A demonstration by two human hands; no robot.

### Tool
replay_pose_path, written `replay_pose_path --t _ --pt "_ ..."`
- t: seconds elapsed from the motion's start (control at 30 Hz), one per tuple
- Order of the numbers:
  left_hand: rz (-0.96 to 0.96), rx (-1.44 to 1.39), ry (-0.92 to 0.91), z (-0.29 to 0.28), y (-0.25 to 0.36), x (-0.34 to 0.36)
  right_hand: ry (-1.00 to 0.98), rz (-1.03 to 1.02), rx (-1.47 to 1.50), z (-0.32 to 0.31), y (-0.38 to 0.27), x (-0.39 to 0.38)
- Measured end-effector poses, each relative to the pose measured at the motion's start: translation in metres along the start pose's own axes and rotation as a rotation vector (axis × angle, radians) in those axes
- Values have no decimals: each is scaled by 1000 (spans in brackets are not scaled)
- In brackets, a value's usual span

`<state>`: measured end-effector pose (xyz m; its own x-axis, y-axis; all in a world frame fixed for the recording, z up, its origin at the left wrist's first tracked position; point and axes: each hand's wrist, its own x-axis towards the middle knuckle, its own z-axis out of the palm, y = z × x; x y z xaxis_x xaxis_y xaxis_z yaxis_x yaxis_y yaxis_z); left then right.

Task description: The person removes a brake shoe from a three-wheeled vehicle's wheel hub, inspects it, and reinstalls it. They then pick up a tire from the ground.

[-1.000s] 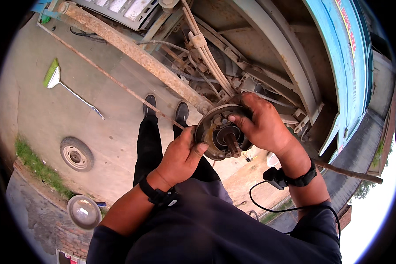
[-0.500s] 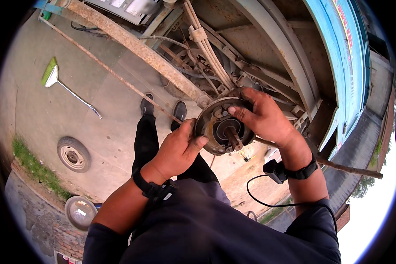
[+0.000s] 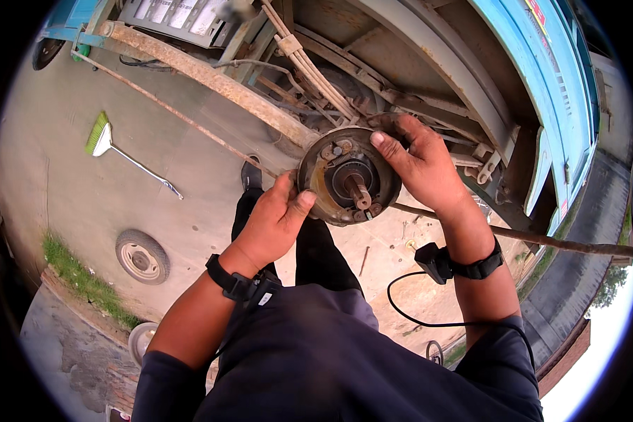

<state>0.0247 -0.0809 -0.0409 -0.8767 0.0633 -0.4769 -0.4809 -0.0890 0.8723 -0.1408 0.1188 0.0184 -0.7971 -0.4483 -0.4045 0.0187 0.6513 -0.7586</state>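
A round, greasy drum-brake backing plate (image 3: 315, 184) sits under the vehicle's frame, facing me. From its middle sticks out a splined axle shaft (image 3: 359, 193), with brake parts around it inside the rim. My left hand (image 3: 271, 219) is closed on the plate's left edge, thumb on the near side and fingers partly hidden behind. My right hand (image 3: 423, 165) grips the upper right edge, its thumb on the rim and its dirty fingers curled over the back. Both wrists wear black straps.
A rusty beam (image 3: 211, 81) and a thin rod (image 3: 169, 110) run from the upper left toward the plate. A long pole (image 3: 548, 241) sticks out at right below the blue vehicle body (image 3: 520, 60). On the ground lie a green broom (image 3: 104, 138), a tyred wheel (image 3: 143, 257) and small metal parts.
My view has shifted slightly, and the brake plate now faces me more squarely. My right thumb has drawn back from inside the plate to its rim. The left hand keeps its hold.
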Motion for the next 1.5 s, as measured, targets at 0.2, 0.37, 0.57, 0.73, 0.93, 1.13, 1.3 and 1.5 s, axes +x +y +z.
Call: replay_pose_path --t 0.2,0.37,0.57,0.73,0.93,1.13,1.3,1.5 --pt "-51 59 67 9 3 -3 130 20 208 -18 31 -44" --pt "-80 -21 108 17 2 -6 82 11 336 0 56 -69" --pt "-173 -328 143 30 -5 -15 20 199 457 15 53 -70" --pt "-170 -287 192 37 -1 -14 31 140 544 18 61 -69" --pt "-164 -206 192 35 0 -14 103 66 610 33 72 -70" --pt "-177 -203 204 37 1 -14 70 70 590 26 72 -70" --pt "-192 -211 215 37 0 -13 77 50 508 25 75 -67" --pt "-176 -185 222 38 0 -14 69 6 613 27 75 -70"
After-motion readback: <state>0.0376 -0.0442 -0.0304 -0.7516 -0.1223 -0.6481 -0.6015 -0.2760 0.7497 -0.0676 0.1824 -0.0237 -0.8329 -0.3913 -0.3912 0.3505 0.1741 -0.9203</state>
